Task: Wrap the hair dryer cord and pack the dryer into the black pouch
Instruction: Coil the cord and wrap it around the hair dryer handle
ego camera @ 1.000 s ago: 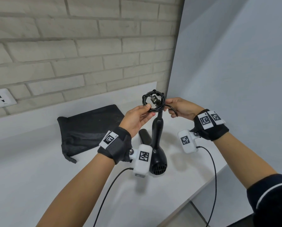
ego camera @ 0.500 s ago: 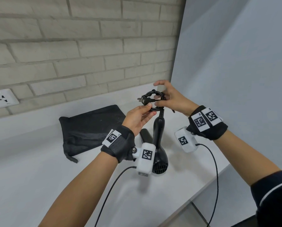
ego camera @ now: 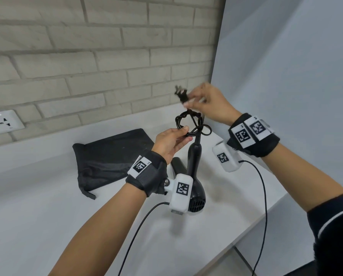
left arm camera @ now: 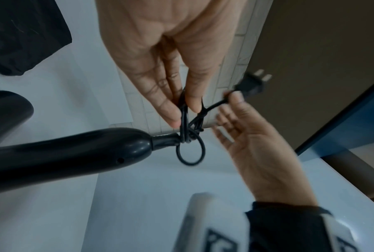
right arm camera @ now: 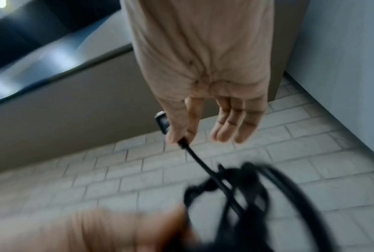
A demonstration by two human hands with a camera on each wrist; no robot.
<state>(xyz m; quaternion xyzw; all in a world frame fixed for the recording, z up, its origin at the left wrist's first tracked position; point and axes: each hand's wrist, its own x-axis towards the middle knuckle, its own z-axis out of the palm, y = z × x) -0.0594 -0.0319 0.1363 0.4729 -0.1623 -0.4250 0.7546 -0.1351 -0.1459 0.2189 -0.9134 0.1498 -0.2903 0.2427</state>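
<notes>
Hair dryer (ego camera: 194,176): black, handle up, body low above white bench (ego camera: 47,226), just right of black pouch (ego camera: 111,158). Cord (ego camera: 188,124): black, gathered in small loops at top of dryer handle, one loop hanging free beside handle end. Left hand (ego camera: 171,142): thumb and fingers pinching coiled loops just above dryer handle, wrist camera in front of dryer body. Right hand (ego camera: 208,104): above and right of dryer handle, thumb and forefinger pinching cord end at plug (ego camera: 181,95), remaining fingers loosely spread; blurred. Plug: prongs pointing away from dryer, short straight run of cord down to coil. Pouch: flat on bench, left of dryer, apart from both hands. Wall socket (ego camera: 1,122): far left of dryer, on brick wall (ego camera: 107,46).
</notes>
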